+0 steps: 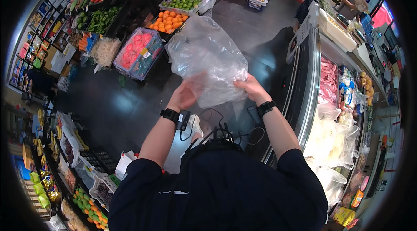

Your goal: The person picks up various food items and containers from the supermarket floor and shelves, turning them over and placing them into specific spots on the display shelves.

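A large, clear plastic bag (pixel 206 53), puffed out and crinkled, is held up in front of me. My right hand (pixel 252 88) pinches its near right edge between thumb and fingers. At the bag's near left side is my left hand (pixel 186 95), palm turned toward the bag. Its fingers are stretched out and apart, slightly blurred, with the tips partly covered by the film. Whether they are inside the bag or only against it, I cannot tell.
Beyond the bag stand crates of oranges (pixel 167 22) and green limes (pixel 182 3). A box of pink packages (pixel 139 50) is to the left. A refrigerated case with packed meat (pixel 328 81) runs along my right. Fruit shelves (pixel 89 207) lie at lower left. People are at the far right.
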Motion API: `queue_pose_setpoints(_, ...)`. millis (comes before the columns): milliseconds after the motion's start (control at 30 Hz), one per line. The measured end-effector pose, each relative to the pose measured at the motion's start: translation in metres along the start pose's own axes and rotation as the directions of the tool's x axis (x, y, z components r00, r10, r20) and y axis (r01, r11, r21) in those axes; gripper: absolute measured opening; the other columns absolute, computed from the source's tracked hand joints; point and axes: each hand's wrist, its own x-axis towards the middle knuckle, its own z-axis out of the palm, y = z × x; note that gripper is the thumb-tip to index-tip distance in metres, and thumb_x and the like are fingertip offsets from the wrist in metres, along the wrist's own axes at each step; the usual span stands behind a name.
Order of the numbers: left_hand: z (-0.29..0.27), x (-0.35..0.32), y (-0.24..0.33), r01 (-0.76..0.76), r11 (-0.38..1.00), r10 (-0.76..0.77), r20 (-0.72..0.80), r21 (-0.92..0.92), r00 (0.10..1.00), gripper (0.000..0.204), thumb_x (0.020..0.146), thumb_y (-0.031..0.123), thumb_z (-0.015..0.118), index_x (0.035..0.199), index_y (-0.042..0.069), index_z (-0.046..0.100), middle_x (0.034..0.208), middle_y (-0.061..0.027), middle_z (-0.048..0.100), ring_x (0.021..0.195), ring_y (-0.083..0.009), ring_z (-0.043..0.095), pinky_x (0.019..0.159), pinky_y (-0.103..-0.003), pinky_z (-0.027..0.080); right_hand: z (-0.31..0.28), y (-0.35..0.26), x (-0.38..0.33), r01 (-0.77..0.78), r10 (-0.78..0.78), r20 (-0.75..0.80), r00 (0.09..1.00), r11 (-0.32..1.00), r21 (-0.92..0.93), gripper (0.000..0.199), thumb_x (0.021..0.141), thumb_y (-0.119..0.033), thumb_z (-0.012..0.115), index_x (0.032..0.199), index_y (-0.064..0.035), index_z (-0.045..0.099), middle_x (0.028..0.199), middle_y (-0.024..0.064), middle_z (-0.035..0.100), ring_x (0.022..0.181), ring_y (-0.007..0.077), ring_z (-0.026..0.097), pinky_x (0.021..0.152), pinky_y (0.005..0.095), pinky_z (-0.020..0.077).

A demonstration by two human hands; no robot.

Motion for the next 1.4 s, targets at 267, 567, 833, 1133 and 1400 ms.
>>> queue_pose_setpoints(267, -0.102, 0.083, -0.005, 0.151, 0.944, -0.156, 0.009, -0.294, 0.988, 0.098, 0.067, 0.079, 0.050, 0.133, 0.006, 0.045, 0.139, -0.0184, 0.044, 0.129, -0.0392, 0.040, 0.106, -0.058, 0.031, -0.033, -0.031, 0.068, -0.024, 0.035, 0.021, 0.999, 0.921, -0.388, 0.043, 0.078, 0.002, 0.060, 0.121, -0.0008, 0.058, 0.112, 0.0050, 0.064, 0.099, 0.0150, 0.059, 0.091, 0.0300, 0.0460)
queue_pose_setpoints(567, -0.138, 0.208, 0.038, 0.187, 0.970, -0.203, -0.094, -0.157, 0.975, 0.027, 0.089, -0.001, 0.051, 0.116, 0.002, 0.053, 0.107, -0.0113, 0.061, 0.101, -0.0251, 0.061, 0.087, -0.039, 0.049, -0.047, -0.029, 0.107, -0.100, -0.032, -0.270, 0.962, 0.882, -0.461, 0.045, 0.079, 0.006, 0.062, 0.123, 0.0000, 0.055, 0.108, 0.0045, 0.063, 0.096, 0.0137, 0.059, 0.089, 0.0297, 0.0457)
queue_pose_setpoints(833, -0.115, 0.234, 0.118, 0.083, 0.963, -0.083, 0.014, -0.255, 0.996, 0.038, 0.085, -0.008, 0.046, 0.122, 0.000, 0.048, 0.113, -0.0148, 0.059, 0.107, -0.0301, 0.059, 0.096, -0.041, 0.047, -0.035, -0.045, 0.124, -0.108, 0.008, -0.238, 0.971, 0.905, -0.412, 0.057, 0.080, -0.006, 0.070, 0.132, 0.0002, 0.047, 0.122, 0.0071, 0.058, 0.111, 0.0179, 0.055, 0.098, 0.0331, 0.0418)
queue_pose_setpoints(1133, -0.160, 0.233, 0.117, 0.180, 0.979, -0.188, -0.078, -0.100, 0.979, 0.047, 0.085, -0.008, 0.045, 0.131, 0.001, 0.048, 0.125, -0.0140, 0.057, 0.113, -0.0255, 0.057, 0.098, -0.038, 0.045, -0.035, -0.051, 0.202, -0.102, 0.091, -0.058, 0.994, 0.965, -0.243, 0.071, 0.076, -0.022, 0.076, 0.135, -0.0002, 0.043, 0.125, 0.0091, 0.054, 0.116, 0.0206, 0.048, 0.101, 0.0347, 0.0359)
queue_pose_setpoints(1400, -0.162, 0.221, 0.143, 0.071, 0.997, -0.069, -0.146, 0.015, 0.987, 0.037, 0.096, 0.012, 0.051, 0.132, 0.004, 0.046, 0.118, -0.0077, 0.061, 0.106, -0.0207, 0.060, 0.094, -0.036, 0.048, -0.026, -0.053, 0.231, -0.025, -0.038, -0.272, 0.962, 0.975, -0.222, 0.025, 0.082, 0.000, 0.063, 0.107, 0.0004, 0.063, 0.095, 0.0046, 0.063, 0.086, 0.0142, 0.058, 0.078, 0.0286, 0.0459)
